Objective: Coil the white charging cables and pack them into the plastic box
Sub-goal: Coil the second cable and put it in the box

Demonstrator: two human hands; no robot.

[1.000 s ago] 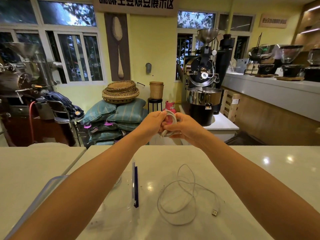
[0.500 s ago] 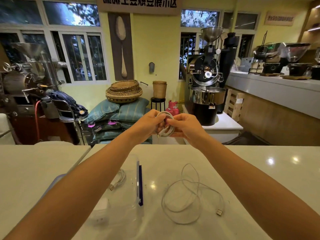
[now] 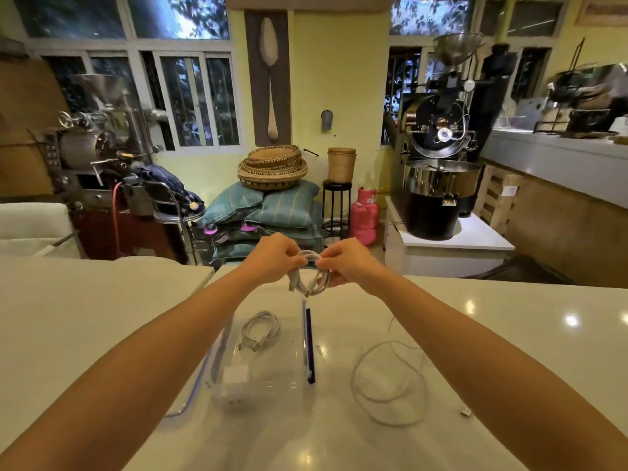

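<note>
The white table [image 3: 102, 317] carries a clear plastic box [image 3: 222, 348], open at the top, with a dark blue strip [image 3: 308, 348] along its right edge. In the box, a packed coil [image 3: 261, 329] of white cable lies toward the far end, its plug pointing at the box's middle. A white charger block [image 3: 234, 375] sits nearer the person against the left wall. Right of the box, apart from it, a loose cable [image 3: 352, 379] sprawls on the table in wide, untidy loops, its small plug [image 3: 466, 412] lying out to the right. Both bare arms reach forward over the table, and the hands meet above its far edge, beyond the box. The left hand [image 3: 275, 256] and right hand [image 3: 346, 263] each grasp the held coil [image 3: 307, 278] with curled fingers and thumb, pinching its top from either side. This coil is a small, tight bundle of white cable hanging below the fingertips, clear of the table, with a connector tip [image 3: 307, 294] poking down at its bottom.
</note>
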